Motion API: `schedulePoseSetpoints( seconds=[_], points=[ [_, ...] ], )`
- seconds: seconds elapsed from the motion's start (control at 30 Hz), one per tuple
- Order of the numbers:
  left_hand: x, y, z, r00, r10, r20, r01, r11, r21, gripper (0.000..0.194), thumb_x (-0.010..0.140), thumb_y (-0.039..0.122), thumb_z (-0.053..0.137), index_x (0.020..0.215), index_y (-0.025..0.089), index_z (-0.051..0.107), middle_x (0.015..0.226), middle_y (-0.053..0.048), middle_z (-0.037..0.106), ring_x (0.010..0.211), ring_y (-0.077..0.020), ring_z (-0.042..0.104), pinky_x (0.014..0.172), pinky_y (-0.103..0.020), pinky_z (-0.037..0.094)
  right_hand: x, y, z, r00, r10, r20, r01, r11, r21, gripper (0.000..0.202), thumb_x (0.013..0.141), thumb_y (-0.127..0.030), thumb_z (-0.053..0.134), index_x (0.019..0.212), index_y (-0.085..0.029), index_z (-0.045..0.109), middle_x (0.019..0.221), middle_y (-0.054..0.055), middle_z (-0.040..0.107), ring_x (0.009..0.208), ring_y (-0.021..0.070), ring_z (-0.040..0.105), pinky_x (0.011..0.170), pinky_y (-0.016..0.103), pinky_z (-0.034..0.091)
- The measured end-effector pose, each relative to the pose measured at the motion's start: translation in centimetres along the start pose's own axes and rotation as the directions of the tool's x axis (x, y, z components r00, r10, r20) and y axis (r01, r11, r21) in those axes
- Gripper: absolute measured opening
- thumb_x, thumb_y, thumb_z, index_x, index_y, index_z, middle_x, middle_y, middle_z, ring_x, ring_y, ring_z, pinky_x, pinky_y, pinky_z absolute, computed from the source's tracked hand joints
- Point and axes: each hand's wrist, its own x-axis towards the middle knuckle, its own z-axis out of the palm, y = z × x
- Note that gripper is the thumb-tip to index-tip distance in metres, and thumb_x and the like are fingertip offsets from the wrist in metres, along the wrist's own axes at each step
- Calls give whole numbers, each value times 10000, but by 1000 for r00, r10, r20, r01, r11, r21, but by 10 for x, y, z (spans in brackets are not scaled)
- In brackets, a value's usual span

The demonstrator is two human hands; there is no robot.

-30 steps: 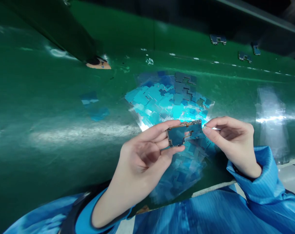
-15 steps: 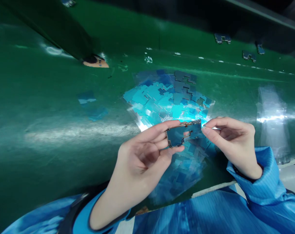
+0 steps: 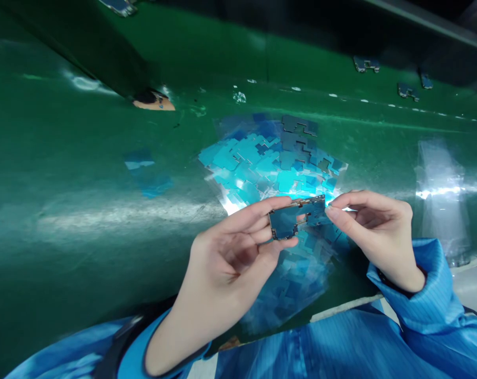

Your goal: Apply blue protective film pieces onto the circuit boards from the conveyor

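A small circuit board (image 3: 286, 221) with a cut-out notch is held tilted above the bench. My left hand (image 3: 232, 260) grips it by its long edges, fingers on the far edge and thumb on the near one. At the board's right end, my right hand (image 3: 374, 231) has thumb and forefinger pinched together, close to its corner. What lies in that pinch is too small to make out. Beneath the board spreads a pile of blue adhesive film pieces (image 3: 246, 160) on clear sheets, cut in board-like shapes.
Several more circuit boards, one of them (image 3: 366, 65) at the upper right, lie on a green strip at the back. A dark post (image 3: 115, 58) stands at the upper left. Loose blue film (image 3: 156, 184) and a clear sheet (image 3: 441, 179) lie on the green bench (image 3: 84, 263).
The boards on the back strip, and the white marks along it, have shifted a little to the right. Both hands and the held board are almost unmoved.
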Motion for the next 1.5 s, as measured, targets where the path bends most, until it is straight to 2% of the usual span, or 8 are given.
schedulePoseSetpoints(
  seconds=[0.27, 0.47, 0.67, 0.77, 0.97, 1.17, 1.37, 1.5],
  points=[
    [-3, 5, 7, 998, -18, -61, 21, 999, 41, 335, 742, 101, 693, 1041, 247, 730, 990, 1, 770, 857, -192, 737, 763, -260, 620, 1, -1, 0, 1000, 17, -4, -17, 1000, -3, 133, 699, -78, 741, 720, -208, 719, 681, -37, 719, 606, 92, 677, 491, 136, 564],
    [0, 2, 5, 1000, 28, -5, -29, 999, -28, 343, 758, 68, 677, 1038, 260, 731, 984, 4, 774, 866, -176, 739, 743, -201, 610, 1, -2, 0, 1000, 25, -7, -25, 1000, 11, 139, 695, -78, 742, 712, -214, 720, 673, -39, 718, 594, 90, 670, 477, 138, 553],
    [5, 1, 3, 1000, -24, -6, 24, 999, 25, 332, 751, 78, 698, 1040, 239, 724, 823, 23, 786, 735, -145, 748, 709, -172, 608, 1, -2, 0, 1000, 29, -8, -29, 1000, -2, 129, 694, -84, 741, 713, -210, 720, 676, -32, 720, 587, 96, 669, 459, 146, 549],
    [5, 1, 4, 1000, -27, -14, 28, 999, 36, 332, 748, 89, 703, 1045, 235, 723, 767, 31, 781, 743, -155, 749, 703, -180, 614, 1, -1, 0, 1000, 27, -4, -27, 1000, 4, 126, 697, -88, 741, 715, -211, 721, 676, -32, 720, 590, 97, 671, 466, 146, 553],
    [4, -1, 3, 999, -24, -24, 25, 999, 35, 321, 766, 91, 693, 1035, 265, 727, 894, 36, 787, 785, -145, 746, 723, -184, 613, 1, 0, 1, 1000, 18, -3, -18, 999, 39, 142, 699, -80, 738, 723, -219, 725, 676, -43, 720, 608, 90, 677, 502, 136, 565],
    [3, -6, 0, 1000, 26, 0, -26, 999, 34, 327, 788, 90, 682, 1057, 272, 719, 848, 45, 787, 779, -137, 746, 720, -177, 611, 0, 2, 1, 1000, 22, 2, -22, 998, 60, 132, 711, -87, 734, 735, -217, 726, 686, -41, 721, 625, 88, 680, 552, 142, 580],
    [1, -9, 1, 994, 82, -66, -75, 991, 108, 313, 764, 106, 699, 1045, 239, 732, 845, 25, 783, 710, -151, 747, 685, -203, 628, 0, 2, 1, 1000, 28, 11, -28, 997, 67, 127, 709, -94, 738, 736, -218, 724, 690, -45, 720, 639, 80, 676, 579, 135, 576],
    [0, -7, 3, 992, 50, -112, -31, 986, 167, 307, 745, 145, 721, 1045, 206, 735, 818, 7, 771, 689, -168, 741, 677, -246, 642, 0, 2, 1, 999, 45, 19, -47, 997, 69, 100, 718, -118, 734, 736, -216, 722, 689, -35, 720, 641, 98, 676, 581, 172, 583]
  ],
)
